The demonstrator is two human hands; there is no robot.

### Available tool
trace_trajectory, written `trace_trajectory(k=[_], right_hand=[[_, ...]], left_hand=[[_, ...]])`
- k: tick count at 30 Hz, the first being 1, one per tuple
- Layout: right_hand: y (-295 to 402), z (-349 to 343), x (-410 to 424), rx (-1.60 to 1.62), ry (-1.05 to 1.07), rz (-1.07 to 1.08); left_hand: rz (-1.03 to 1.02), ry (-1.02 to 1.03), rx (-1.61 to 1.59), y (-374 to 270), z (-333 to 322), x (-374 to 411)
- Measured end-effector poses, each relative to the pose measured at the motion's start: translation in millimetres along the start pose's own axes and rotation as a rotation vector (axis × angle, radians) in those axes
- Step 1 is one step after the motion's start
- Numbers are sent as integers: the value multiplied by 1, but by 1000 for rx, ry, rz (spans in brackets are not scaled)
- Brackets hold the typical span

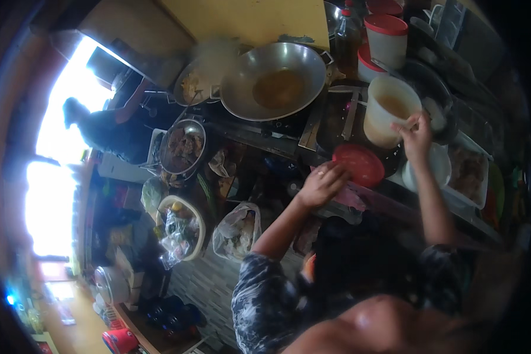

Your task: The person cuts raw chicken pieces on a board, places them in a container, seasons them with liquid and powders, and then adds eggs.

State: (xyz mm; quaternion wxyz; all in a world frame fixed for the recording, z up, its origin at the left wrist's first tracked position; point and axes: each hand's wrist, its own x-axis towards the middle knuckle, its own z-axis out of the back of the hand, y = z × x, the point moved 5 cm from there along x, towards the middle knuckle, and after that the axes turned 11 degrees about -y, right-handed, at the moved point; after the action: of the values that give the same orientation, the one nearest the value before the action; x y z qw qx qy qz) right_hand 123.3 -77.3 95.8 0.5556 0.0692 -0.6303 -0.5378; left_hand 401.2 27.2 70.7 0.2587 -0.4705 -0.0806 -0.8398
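Observation:
My left hand [325, 183] has hold of a round red plastic lid [358, 164] by its left edge. My right hand [415, 132] pinches the rim of a tall translucent plastic container [378, 119], which is uncovered and has brownish contents. Below that hand, a white tub [429, 168] is partly hidden by my right forearm. A large metal wok [274, 84] with a pool of brown liquid in its bottom sits on the stove [256, 128], to the left of the container.
Behind the wok is a second pan [190, 86] with food and steam. A metal bowl of meat [183, 148] stands left. Red-lidded containers [386, 42] and a bottle [347, 40] crowd the back right. A plastic bag [236, 232] and lined bin [199, 230] stand lower left. Another person [110, 128] works far left.

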Motion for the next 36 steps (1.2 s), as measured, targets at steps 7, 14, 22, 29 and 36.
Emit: trace_trajectory(k=[7,14,22,29,36], right_hand=[[-29,1,-65,107,-11,-128],[-23,-17,-80,367,-26,-89],[-19,6,-71,210,37,-84],[-19,-15,-77,408,-65,-20],[-12,8,-69,422,-127,14]], left_hand=[[626,-411,75,52,61,51],[1452,-230,-864,141,-83,55],[944,290,-119,114,-131,104],[1127,211,-362,133,-121,75],[1019,153,-308,121,-123,87]])
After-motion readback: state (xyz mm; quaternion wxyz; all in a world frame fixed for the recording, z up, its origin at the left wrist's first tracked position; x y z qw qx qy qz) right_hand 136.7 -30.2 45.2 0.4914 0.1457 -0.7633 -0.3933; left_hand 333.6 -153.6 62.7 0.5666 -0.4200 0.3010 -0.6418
